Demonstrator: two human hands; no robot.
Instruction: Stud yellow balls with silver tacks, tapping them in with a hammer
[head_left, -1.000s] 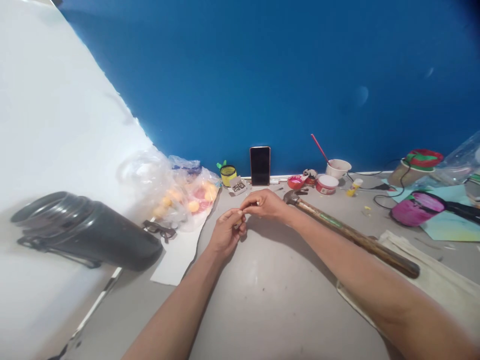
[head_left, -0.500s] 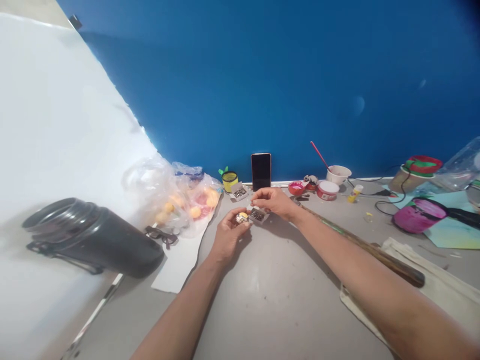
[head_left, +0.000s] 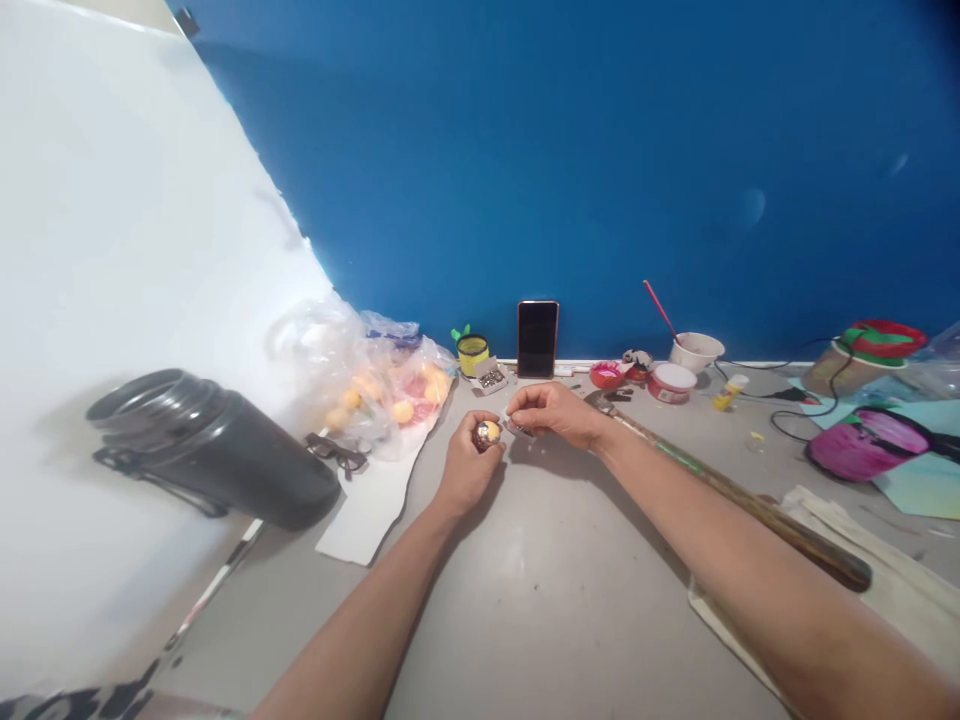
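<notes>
My left hand [head_left: 466, 465] is closed around a small yellow ball [head_left: 487, 433] partly covered with shiny metal studs that look like thumbtacks. Just to its right, my right hand [head_left: 553, 412] is bent with its fingertips pinched together, a short gap from the ball. Beneath those fingertips, a small open box [head_left: 523, 430] of metal pieces is mostly covered by the hand. What the right fingers grip, if anything, is too small to name. Behind the hands, another small box [head_left: 491, 378] of similar metal pieces lies open on the grey table.
A phone [head_left: 538, 340] stands against the blue wall. Left are a dark bottle [head_left: 225, 450], glasses [head_left: 337, 452] and plastic bags [head_left: 397, 385] with yellow balls. Right are paint pots [head_left: 671, 382], a white cup [head_left: 697, 350] and a hammer [head_left: 750, 510] lying under my right forearm.
The view has shifted, so the scene sits further right. My left hand has turned the ball, showing more shiny studs. My right hand has come down over the small box.
</notes>
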